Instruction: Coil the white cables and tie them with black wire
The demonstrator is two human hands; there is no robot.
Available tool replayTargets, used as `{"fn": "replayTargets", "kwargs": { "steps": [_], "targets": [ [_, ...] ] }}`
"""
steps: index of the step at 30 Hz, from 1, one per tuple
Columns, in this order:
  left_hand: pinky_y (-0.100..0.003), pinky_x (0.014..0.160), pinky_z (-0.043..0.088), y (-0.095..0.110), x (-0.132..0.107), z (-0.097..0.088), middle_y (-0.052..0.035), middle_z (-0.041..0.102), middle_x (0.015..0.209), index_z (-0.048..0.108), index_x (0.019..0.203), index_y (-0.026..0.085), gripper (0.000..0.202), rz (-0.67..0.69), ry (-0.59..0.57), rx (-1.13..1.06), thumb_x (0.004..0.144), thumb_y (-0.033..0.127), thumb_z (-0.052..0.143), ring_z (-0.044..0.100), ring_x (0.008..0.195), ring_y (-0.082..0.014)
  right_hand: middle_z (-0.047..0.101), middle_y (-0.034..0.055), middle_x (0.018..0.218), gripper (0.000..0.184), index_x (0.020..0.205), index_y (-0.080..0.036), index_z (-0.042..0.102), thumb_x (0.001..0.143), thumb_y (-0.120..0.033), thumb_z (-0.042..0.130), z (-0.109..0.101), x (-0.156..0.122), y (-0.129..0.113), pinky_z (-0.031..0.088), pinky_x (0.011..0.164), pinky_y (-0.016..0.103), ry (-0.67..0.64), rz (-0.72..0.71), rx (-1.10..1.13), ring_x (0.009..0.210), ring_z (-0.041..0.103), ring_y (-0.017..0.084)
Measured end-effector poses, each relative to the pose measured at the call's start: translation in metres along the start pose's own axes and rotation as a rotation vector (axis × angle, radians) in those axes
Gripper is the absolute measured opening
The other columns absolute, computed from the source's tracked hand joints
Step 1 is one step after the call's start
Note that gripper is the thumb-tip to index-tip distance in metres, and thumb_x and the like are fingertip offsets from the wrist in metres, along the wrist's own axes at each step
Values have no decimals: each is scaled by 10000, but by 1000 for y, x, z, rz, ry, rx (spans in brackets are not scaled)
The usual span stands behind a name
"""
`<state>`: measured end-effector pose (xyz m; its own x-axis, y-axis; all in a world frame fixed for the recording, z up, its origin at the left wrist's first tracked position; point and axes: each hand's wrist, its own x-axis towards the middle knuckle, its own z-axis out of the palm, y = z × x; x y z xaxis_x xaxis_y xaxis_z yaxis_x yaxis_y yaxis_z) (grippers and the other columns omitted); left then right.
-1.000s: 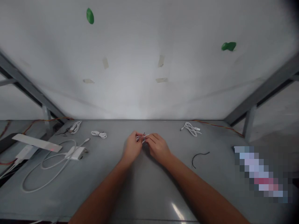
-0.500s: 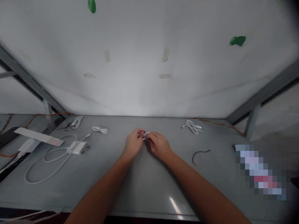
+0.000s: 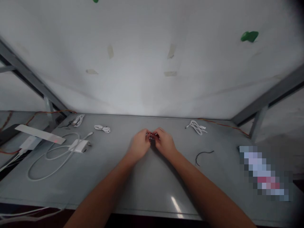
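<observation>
My left hand (image 3: 140, 144) and my right hand (image 3: 165, 142) meet over the middle of the grey table, fingertips pinched close together. Between them is a small bundle of white cable (image 3: 147, 134), mostly covered by the fingers; only slivers of white show. Both hands are closed on it. A thin black tie (image 3: 203, 153) lies curved on the table to the right of my right hand. Left of my left hand lies a coiled white cable (image 3: 102, 128) with a dark tie around its middle.
A loosely looped white USB cable (image 3: 197, 127) lies at the back right, and another coiled cable (image 3: 79, 120) at the back left. A white charger (image 3: 80, 146) with a long cord and a white strip (image 3: 40, 134) occupy the left. A blurred-out object (image 3: 263, 172) lies far right.
My hands have drawn closer together, and the white cable between them is now more hidden by the fingers. The view has tilted slightly; the other things on the table stay put.
</observation>
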<state>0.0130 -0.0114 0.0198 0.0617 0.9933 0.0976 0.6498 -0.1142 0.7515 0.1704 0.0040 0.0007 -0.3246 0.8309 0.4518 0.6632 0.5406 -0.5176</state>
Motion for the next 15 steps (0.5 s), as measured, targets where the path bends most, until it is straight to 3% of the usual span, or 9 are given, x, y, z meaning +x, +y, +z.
{"fn": "replayTargets", "kwargs": {
  "steps": [6,8,11,15],
  "targets": [
    [-342,891,514,5,-1,-2,-80,704,984,626,904,180,156,71,54,80,948,79,515,669,940,-195,715,90,1134,210,948,-210,645,953,-91,472,-1,0,-2,472,749,255,-2,-111,-35,922,671,179],
    [-343,880,518,7,-3,-2,-82,706,988,609,1033,172,185,48,65,41,934,55,507,673,941,-199,727,87,1113,215,957,-210,643,961,-88,466,0,-1,-2,466,743,253,-15,-137,-58,918,673,178],
    [-340,849,529,11,-5,-1,-92,713,1001,496,1282,147,412,1,66,-9,895,7,501,686,924,-206,730,77,1007,205,936,-208,632,949,-81,471,2,-3,0,444,707,252,-19,-123,-94,838,660,174],
    [-373,908,539,12,-8,2,-112,710,1090,422,1366,166,566,40,12,48,843,-44,478,695,1011,-226,703,76,915,213,899,-208,603,909,-58,453,1,-2,-2,433,714,272,-2,-82,-82,813,633,189]
  ]
}}
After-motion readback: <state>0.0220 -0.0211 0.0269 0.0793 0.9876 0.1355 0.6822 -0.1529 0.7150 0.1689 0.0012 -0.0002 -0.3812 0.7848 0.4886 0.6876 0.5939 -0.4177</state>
